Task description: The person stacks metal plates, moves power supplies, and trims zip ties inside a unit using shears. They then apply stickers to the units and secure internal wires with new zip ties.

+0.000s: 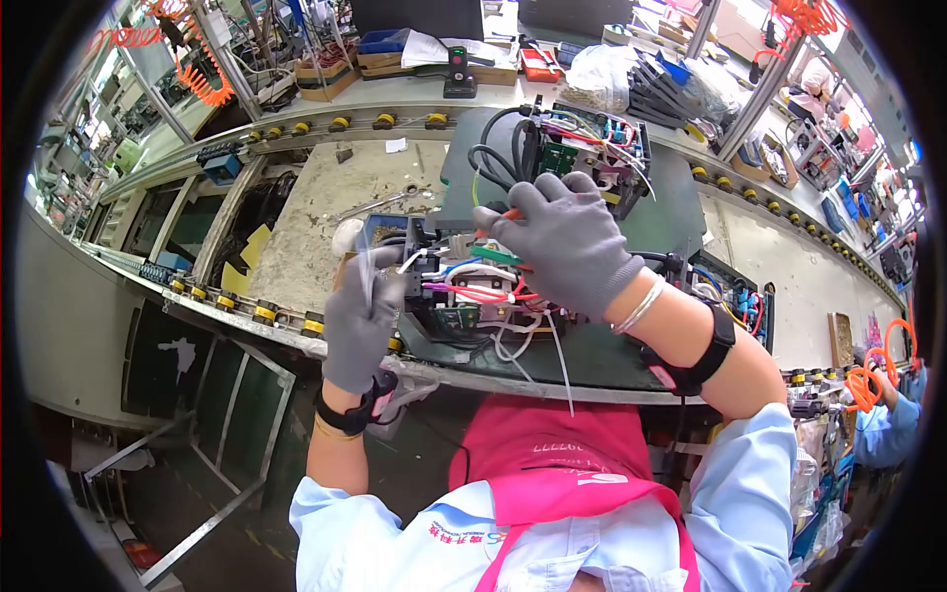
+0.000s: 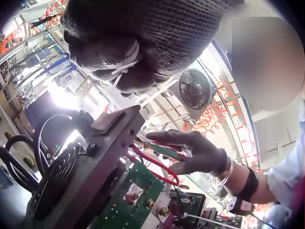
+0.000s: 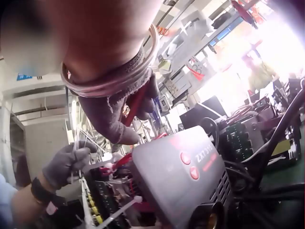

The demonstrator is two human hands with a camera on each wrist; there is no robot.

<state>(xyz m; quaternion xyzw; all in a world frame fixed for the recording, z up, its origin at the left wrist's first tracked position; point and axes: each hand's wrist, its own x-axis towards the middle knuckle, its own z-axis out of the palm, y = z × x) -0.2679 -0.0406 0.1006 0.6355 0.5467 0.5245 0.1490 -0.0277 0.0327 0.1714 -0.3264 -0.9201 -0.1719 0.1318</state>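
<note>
An open electrical unit with a dark end panel, circuit boards and red, white and blue wires (image 1: 483, 291) lies in front of me. In the right wrist view its grey panel (image 3: 183, 174) reads roughly "ZX7 315". At its left end my gloved left hand (image 1: 360, 326) pinches thin white cable ties (image 3: 76, 155). My gloved right hand (image 1: 567, 242) is above the wiring, fingers curled around a hand tool with red and green handle parts (image 2: 167, 150); its tip is hidden. A long white cable tie (image 1: 559, 360) hangs from the unit's front.
A second open unit (image 1: 592, 153) with black cables stands behind on the dark green board (image 1: 671, 187); another (image 1: 735, 296) is to the right. On the bench at left lie a wrench (image 1: 380, 202) and a small blue box (image 1: 380, 229). Yellow-black rollers (image 1: 264, 311) line the bench edge.
</note>
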